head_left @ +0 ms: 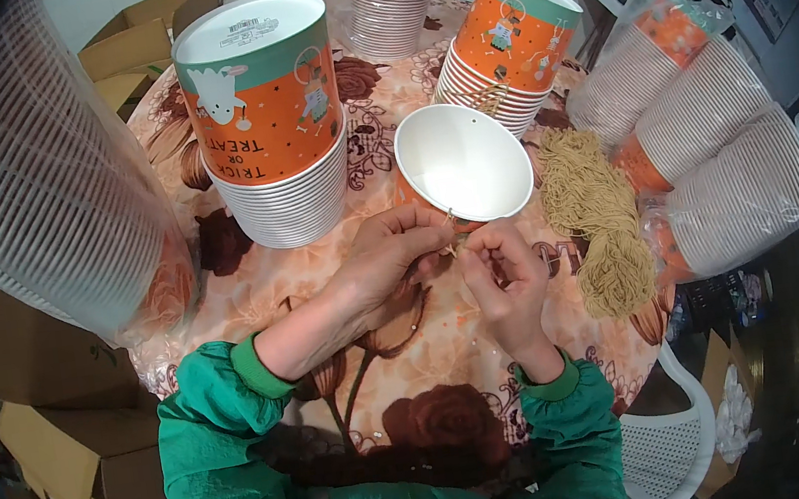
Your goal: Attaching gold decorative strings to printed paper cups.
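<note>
An orange paper bucket (464, 157) with a white inside leans with its open mouth toward me, in the middle of the table. At its near rim my left hand (389, 258) pinches a thin tan cord (449, 215) between thumb and fingers. My right hand (504, 276) is closed right beside it, fingertips together on the same cord. The cord's path between the fingers is partly hidden. Just right of the bucket lies a bundle of tan cords (593, 209).
Upside-down stacks of orange and green paper buckets, a left stack (269, 115) and a right stack (507, 54), stand behind. Bagged stacks (37, 176) rise at far left; more bagged stacks (745, 189) lie at right. A white chair (668, 436) and cardboard boxes (75, 464) flank the table.
</note>
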Demonstrator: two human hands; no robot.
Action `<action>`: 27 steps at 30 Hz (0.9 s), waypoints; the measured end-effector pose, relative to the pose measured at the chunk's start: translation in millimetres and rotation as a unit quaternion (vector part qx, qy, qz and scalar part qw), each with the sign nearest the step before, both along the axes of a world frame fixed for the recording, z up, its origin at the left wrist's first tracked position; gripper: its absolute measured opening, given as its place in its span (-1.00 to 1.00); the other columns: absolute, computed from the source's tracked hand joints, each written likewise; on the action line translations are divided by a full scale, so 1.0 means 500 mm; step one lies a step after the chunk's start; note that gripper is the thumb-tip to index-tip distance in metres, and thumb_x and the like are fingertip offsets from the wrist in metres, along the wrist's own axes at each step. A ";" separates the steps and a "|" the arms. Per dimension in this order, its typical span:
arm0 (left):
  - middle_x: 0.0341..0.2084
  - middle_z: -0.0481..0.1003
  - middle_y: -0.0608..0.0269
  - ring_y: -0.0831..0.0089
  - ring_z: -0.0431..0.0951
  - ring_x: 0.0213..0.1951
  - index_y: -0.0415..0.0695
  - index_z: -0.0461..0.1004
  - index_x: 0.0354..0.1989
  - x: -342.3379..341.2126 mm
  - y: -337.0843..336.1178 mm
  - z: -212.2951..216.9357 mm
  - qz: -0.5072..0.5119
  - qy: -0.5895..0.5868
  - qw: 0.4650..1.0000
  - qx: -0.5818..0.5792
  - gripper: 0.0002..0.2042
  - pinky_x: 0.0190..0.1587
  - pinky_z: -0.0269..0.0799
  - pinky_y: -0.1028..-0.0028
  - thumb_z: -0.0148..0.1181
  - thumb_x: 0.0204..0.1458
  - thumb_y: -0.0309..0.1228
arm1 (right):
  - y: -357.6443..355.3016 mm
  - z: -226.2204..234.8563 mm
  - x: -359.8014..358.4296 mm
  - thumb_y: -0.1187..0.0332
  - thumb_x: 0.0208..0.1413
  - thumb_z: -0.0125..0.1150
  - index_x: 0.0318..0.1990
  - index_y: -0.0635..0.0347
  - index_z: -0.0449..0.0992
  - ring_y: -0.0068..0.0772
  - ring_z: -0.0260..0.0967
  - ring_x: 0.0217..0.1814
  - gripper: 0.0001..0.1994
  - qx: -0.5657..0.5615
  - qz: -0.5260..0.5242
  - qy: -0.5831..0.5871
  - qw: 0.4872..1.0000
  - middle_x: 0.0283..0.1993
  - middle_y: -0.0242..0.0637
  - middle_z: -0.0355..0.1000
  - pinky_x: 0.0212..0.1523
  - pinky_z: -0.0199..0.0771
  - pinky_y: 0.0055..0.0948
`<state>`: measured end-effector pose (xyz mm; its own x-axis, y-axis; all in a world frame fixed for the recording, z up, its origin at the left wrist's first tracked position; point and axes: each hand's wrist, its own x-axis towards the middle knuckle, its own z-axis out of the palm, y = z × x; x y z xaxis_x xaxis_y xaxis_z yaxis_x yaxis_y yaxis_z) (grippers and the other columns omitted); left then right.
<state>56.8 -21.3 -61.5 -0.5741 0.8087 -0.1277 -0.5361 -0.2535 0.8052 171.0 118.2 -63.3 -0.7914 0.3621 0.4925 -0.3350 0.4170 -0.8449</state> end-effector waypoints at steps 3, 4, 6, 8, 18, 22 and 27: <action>-0.39 0.53 0.41 0.66 0.47 -0.40 -0.18 0.52 -0.23 0.008 0.005 -0.012 0.024 0.078 0.997 -0.014 -0.96 -0.36 0.39 0.61 0.24 0.20 -0.51 | 0.009 -0.011 -0.009 0.60 0.15 0.29 -0.29 0.27 0.53 -0.74 0.12 -0.46 -0.94 0.014 -0.040 0.030 0.999 -0.36 -0.50 0.31 -0.47 0.09 -0.65; -0.38 0.53 0.39 0.63 0.49 -0.38 -0.21 0.51 -0.24 0.013 0.004 -0.013 0.052 0.156 0.986 -0.023 -0.95 -0.34 0.42 0.56 0.24 0.20 -0.52 | 0.010 -0.012 -0.013 0.60 0.15 0.29 -0.29 0.27 0.53 -0.74 0.12 -0.46 -0.94 0.013 -0.040 0.030 0.999 -0.36 -0.50 0.31 -0.47 0.09 -0.65; -0.36 0.52 0.33 0.55 0.51 -0.37 -0.23 0.50 -0.24 0.027 -0.004 0.002 0.111 0.329 0.936 -0.061 -0.93 -0.33 0.44 0.50 0.25 0.17 -0.53 | 0.014 -0.012 -0.017 0.60 0.15 0.31 -0.26 0.28 0.53 -0.71 0.16 -0.46 -0.93 0.038 -0.054 0.043 0.997 -0.35 -0.46 0.32 -0.47 0.13 -0.63; -0.35 0.52 0.27 0.48 0.53 -0.36 -0.24 0.49 -0.24 0.032 -0.004 0.008 0.165 0.488 0.852 -0.093 -0.91 -0.31 0.45 0.45 0.26 0.15 -0.54 | 0.012 -0.004 -0.017 0.60 0.15 0.31 -0.26 0.28 0.53 -0.70 0.19 -0.45 -0.93 0.060 -0.068 0.040 0.995 -0.35 -0.44 0.33 -0.47 0.17 -0.62; -0.23 0.40 0.06 0.14 0.51 -0.28 -0.27 0.43 -0.25 0.018 -0.009 0.015 0.281 0.745 0.604 -0.036 -0.78 -0.32 0.47 0.28 0.31 -0.07 -0.55 | -0.016 0.042 -0.013 0.58 0.16 0.26 -0.18 0.23 0.52 -0.29 0.43 -0.39 -0.89 0.279 -0.110 0.026 0.954 -0.27 -0.25 0.35 -0.43 0.41 -0.35; -0.22 0.41 0.10 0.18 0.51 -0.28 -0.28 0.42 -0.30 0.006 -0.011 0.015 0.280 0.808 0.517 -0.030 -0.72 -0.32 0.48 0.33 0.36 -0.19 -0.53 | -0.014 0.051 -0.012 0.58 0.09 0.28 -0.15 0.22 0.51 -0.23 0.46 -0.34 -0.82 0.391 -0.130 0.043 0.910 -0.25 -0.25 0.33 -0.41 0.44 -0.30; -0.26 0.42 0.11 0.20 0.50 -0.29 -0.27 0.40 -0.30 -0.003 -0.011 0.004 0.265 0.811 0.522 -0.015 -0.71 -0.33 0.49 0.34 0.36 -0.20 -0.53 | -0.008 0.053 -0.010 0.60 -0.07 0.29 -0.10 0.21 0.51 -0.25 0.46 -0.29 -0.69 0.479 -0.122 0.043 0.868 -0.25 -0.28 0.30 -0.43 0.43 -0.30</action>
